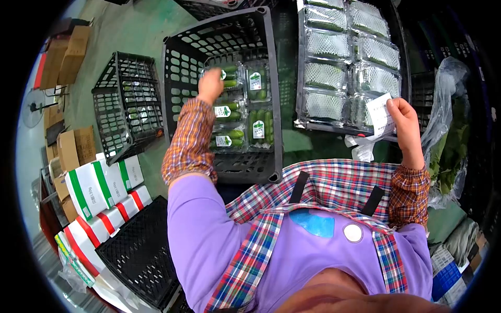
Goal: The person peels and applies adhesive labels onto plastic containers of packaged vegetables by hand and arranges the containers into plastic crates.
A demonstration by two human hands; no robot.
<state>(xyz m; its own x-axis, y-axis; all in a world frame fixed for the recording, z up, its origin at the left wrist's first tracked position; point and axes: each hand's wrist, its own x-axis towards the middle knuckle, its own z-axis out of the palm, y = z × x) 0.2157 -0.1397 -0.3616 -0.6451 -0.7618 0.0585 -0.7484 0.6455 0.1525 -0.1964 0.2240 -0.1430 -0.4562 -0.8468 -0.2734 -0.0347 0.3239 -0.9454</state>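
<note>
My left hand (211, 86) reaches into a black plastic crate (276, 99). Its curled fingers are at the left end of a clear pack of cucumbers (232, 83); the fingertips are partly hidden. Around it lie several more packs, among them one cucumber pack (260, 128) with a white-and-green label. On the right, my right hand (406, 121) pinches a strip of printed white paper labels (380, 116) between thumb and fingers. The strip hangs over the near corner of a second crate (318, 125), which holds clear trays wrapped in white foam net (324, 104).
A smaller black crate (112, 104) with packs stands to the left. White boxes with green stripes (104, 182) and red stripes (112, 218) are stacked at lower left, beside an upturned black crate (141, 255). At right hangs a clear plastic bag with green leaves (451, 151).
</note>
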